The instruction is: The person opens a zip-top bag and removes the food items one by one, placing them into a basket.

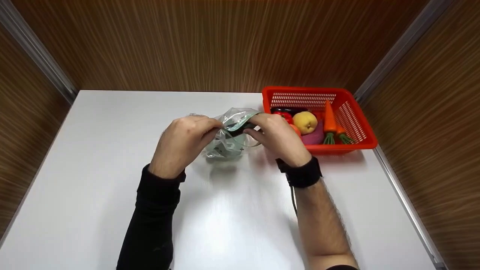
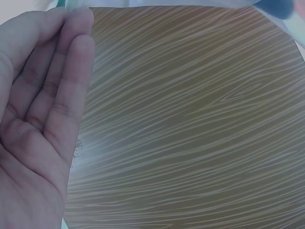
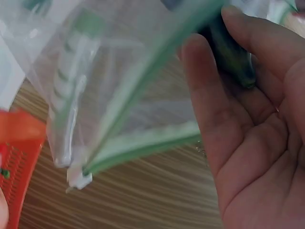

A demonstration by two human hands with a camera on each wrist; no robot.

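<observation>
Above the table [image 1: 112,168], clear zip bag [image 1: 233,131] hangs btwn left hand [image 1: 183,144] & right hand [image 1: 279,138], both pinching its top.

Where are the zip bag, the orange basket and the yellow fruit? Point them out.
zip bag [image 1: 228,144]: head view, clear lower body.
orange basket [image 1: 358,122]: head view, right wall.
yellow fruit [image 1: 305,122]: head view, its middle.

Nothing here can be read. The clear zip bag [image 1: 229,135] carries some dark print low on its side, but from the head view it is too small and crumpled to make out, and the right wrist view shows only its green seal strip, no letters. The orange basket [image 1: 352,112] bears no label, brand or number on the walls that show.
</observation>
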